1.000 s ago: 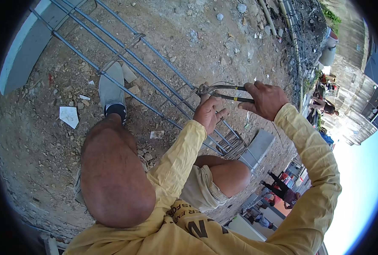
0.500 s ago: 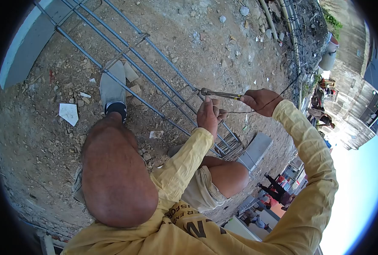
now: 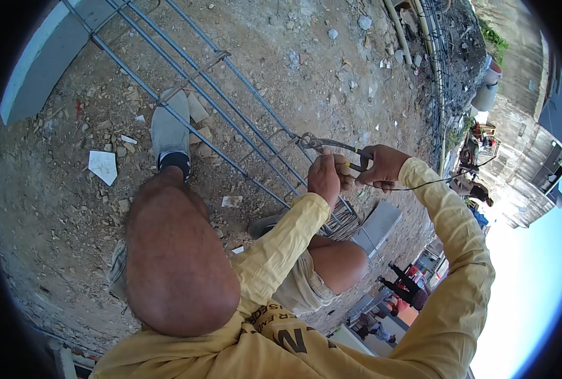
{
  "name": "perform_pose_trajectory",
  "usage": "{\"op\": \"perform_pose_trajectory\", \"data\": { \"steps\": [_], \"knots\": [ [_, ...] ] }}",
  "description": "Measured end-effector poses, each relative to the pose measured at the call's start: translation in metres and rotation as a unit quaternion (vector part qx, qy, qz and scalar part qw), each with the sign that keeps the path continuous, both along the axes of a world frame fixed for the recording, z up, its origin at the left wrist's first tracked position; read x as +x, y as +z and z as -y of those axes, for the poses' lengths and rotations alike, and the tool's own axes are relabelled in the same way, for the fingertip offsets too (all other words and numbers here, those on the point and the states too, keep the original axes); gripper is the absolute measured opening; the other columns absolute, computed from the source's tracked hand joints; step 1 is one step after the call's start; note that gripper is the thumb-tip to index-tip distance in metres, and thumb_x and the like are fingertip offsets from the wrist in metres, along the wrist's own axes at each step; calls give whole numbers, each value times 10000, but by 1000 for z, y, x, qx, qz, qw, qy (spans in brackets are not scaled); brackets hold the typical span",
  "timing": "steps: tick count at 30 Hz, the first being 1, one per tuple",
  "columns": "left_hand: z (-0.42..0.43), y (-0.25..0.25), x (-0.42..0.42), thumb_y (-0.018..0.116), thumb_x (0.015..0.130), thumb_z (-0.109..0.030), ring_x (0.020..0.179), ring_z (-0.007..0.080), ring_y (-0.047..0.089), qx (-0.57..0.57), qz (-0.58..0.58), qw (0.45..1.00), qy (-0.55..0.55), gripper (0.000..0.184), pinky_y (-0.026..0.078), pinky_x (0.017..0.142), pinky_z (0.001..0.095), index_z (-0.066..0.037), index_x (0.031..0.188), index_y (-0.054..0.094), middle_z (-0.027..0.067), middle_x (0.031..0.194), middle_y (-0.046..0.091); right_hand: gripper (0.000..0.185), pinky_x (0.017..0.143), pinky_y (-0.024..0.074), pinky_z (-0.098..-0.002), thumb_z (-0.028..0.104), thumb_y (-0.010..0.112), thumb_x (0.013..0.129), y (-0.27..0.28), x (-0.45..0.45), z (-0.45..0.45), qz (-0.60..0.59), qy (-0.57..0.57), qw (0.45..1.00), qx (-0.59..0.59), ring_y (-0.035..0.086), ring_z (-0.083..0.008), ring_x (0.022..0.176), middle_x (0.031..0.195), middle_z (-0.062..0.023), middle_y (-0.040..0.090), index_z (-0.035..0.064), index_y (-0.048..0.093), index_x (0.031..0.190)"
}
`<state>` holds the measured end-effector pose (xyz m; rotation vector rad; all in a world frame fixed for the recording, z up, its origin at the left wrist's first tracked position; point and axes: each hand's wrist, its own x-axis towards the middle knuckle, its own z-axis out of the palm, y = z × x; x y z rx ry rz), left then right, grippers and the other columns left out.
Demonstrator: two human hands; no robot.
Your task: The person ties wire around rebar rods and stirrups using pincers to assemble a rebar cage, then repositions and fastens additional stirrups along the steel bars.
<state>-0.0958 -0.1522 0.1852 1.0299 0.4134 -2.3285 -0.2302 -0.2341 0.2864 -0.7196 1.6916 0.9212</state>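
Near the middle of the frame, we see a pair of pliers [image 3: 319,141], its head just beside a corner of the metal bars [image 3: 201,137] that slant down from the upper left; we cannot tell whether the two touch. We have the right hand [image 3: 384,165] curled around the grips, thumb and fingers bent in, with the grips spread apart. The left hand [image 3: 325,180] is just below the pliers, its fingers curled together near the lower grip; we cannot tell whether they pinch anything. A dark wire [image 3: 429,184] runs from beside the two hands past the right sleeve [image 3: 464,252] toward the right of the frame.

Below the hands we see a bundle of bent rings [image 3: 343,222] around the bars, next to a grey block [image 3: 377,226]. At centre left, a shoe [image 3: 170,129] lies partly beneath the bars, with a white tile piece [image 3: 103,167] on the ground nearby.
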Motion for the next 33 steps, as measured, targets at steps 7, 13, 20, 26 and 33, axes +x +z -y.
{"op": "perform_pose_trajectory", "data": {
  "steps": [7, 13, 20, 26, 33],
  "knots": [
    [-2, -5, -11, 438, 1029, -342, 501, 89, 499, -63, -39, 997, 3, 358, 397, 452, 224, -20, 927, 557, 27, 647, 571, 553, 687, 499, -448, 436, 709, 785, 1, -6, -34, -39, 530, 757, -380, 622, -286, 803, 974, -75, 575, 122, 512, 1196],
    [-2, -15, -4, 494, 959, -518, 463, 66, 381, -103, -36, 988, -109, 518, 299, 437, 246, -68, 710, 552, -36, 596, 484, 608, 681, 504, -413, 546, 619, 825, 3, -7, -31, -53, 531, 797, -282, 634, -266, 861, 984, -79, 575, 147, 503, 1268],
    [11, -27, -1, 588, 744, -750, 930, 162, 526, -11, -105, 978, -180, 724, 419, 816, 365, -146, 1143, 556, 22, 989, 574, 586, 729, 525, -455, 595, 529, 896, -3, -15, -27, 38, 345, 908, -234, 660, -356, 810, 846, -159, 640, 68, 610, 1141],
    [19, -31, -17, 648, 766, -652, 1093, 198, 514, 49, -96, 993, -44, 728, 398, 916, 422, -146, 1266, 493, 49, 1166, 555, 707, 557, 511, -402, 683, 391, 920, 2, -4, -9, 43, 55, 996, -59, 613, -234, 610, 713, -126, 641, 39, 665, 1017],
    [20, -40, -25, 642, 896, -424, 1031, 213, 590, 129, -194, 959, 163, 366, 481, 911, 445, -152, 1127, 566, 10, 1090, 609, 743, 489, 515, -346, 714, 447, 879, 5, -3, 1, 44, -199, 976, 78, 604, -192, 505, 651, -85, 600, 5, 647, 972]
  ]
}}
